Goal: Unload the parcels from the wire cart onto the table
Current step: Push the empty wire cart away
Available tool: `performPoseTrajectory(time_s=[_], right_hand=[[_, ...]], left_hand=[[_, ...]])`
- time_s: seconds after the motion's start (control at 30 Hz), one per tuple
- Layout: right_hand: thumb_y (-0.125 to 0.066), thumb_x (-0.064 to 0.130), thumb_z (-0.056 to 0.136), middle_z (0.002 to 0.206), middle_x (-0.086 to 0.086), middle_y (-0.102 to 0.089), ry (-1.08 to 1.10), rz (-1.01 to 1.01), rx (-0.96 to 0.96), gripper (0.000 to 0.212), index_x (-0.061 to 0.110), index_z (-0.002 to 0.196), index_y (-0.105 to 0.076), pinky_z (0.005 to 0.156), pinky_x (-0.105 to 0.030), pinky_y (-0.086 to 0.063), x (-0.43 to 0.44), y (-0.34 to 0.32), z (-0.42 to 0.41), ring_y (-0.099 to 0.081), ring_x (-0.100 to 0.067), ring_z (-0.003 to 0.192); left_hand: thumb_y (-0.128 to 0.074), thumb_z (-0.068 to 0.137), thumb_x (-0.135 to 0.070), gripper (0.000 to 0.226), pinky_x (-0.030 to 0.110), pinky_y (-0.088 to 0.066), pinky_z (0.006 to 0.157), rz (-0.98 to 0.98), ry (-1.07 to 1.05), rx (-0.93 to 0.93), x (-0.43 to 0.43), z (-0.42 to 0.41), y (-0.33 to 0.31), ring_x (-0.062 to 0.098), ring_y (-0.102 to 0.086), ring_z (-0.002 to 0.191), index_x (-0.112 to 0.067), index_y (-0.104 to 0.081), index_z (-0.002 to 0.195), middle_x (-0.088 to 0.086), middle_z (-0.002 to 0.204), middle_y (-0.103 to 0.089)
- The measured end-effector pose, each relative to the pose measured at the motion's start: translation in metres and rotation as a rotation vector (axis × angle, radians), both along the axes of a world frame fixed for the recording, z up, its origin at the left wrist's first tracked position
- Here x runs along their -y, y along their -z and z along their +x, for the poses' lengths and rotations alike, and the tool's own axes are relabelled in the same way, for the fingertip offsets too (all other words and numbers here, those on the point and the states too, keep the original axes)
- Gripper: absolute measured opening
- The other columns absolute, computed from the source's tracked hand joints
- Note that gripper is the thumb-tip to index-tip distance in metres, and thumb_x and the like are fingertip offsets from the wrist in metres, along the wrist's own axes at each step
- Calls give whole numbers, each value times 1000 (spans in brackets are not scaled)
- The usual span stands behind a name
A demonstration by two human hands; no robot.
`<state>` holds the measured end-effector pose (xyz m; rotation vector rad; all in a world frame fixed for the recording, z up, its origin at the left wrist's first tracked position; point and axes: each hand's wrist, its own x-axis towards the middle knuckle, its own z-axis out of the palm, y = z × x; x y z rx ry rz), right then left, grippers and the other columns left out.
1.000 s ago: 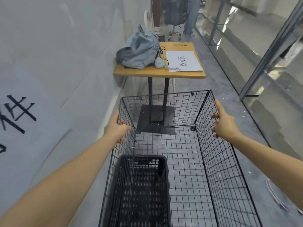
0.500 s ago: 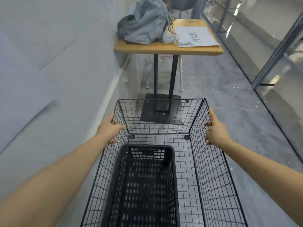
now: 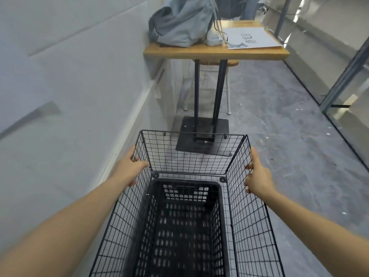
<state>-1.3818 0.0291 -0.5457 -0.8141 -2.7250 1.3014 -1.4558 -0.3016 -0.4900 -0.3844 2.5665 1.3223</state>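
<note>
A black wire cart stands in front of me on the floor. My left hand grips the top of its left wall and my right hand grips the top of its right wall. Inside the cart sits a black plastic basket; I see no parcels in it. Ahead stands a small wooden table on two black legs. A grey-blue bag and a white sheet of paper with writing lie on the tabletop.
A grey wall runs close along the left. The table's black base plate lies just beyond the cart's front. A wooden stool stands behind the table. Glass partitions with dark frames line the right side.
The cart has rolled back from the table while both hands kept their hold. The table's base plate, earlier under the cart's front, now lies mostly beyond it.
</note>
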Motion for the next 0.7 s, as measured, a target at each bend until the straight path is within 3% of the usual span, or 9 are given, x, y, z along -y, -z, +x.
performPoseTrajectory(time_s=[0.17,0.3,0.43,0.5,0.57,0.63,0.7], right_hand=[[-40,-18,85,135,-18,-49,-1,0,-15,96,43,150,-4,67,-44,-57,6,14,-1,-54,-24,79],[-43,-20,82,134,-19,-50,-14,24,4,100,40,151,-2,56,-35,-53,9,18,-4,-53,-22,74],[-45,-19,81,132,-17,-51,-12,26,17,101,41,151,-1,58,-40,-56,12,18,-7,-56,-20,67],[-44,-19,81,129,-17,-52,-8,35,27,101,41,150,-2,60,-42,-57,13,17,-10,-59,-24,70],[-42,-18,79,118,-16,-57,-2,68,46,101,42,150,-2,60,-47,-57,15,16,-12,-63,-33,73],[-41,-18,78,117,-16,-57,-1,84,56,102,43,150,-2,59,-46,-57,16,16,-13,-64,-33,74],[-42,-18,79,127,-16,-54,-2,68,45,102,43,149,-2,56,-39,-55,16,15,-13,-62,-26,69]], left_hand=[[-67,84,-28,85,48,-59,72,-6,40,23,6,1,11,24,-58,85,-47,-13,147,2,135,-45],[-67,85,-25,83,48,-56,75,0,11,-10,7,0,23,12,-51,68,-41,-17,148,9,143,-42],[-65,86,-23,81,39,-54,68,9,27,-1,5,-4,25,13,-49,63,-37,-16,150,13,149,-33],[-65,86,-28,80,42,-54,76,-3,37,-1,5,-8,23,32,-62,87,-37,-16,150,12,151,-32],[-65,85,-34,81,56,-44,98,-45,44,-14,6,-13,21,44,-48,123,-37,-17,150,10,151,-33],[-64,84,-38,81,59,-37,104,-42,45,-18,6,-18,19,38,-41,132,-35,-17,150,9,150,-36],[-63,86,-37,79,52,-30,111,-36,51,-22,1,-19,19,30,-34,138,-31,-18,151,5,153,-31]])
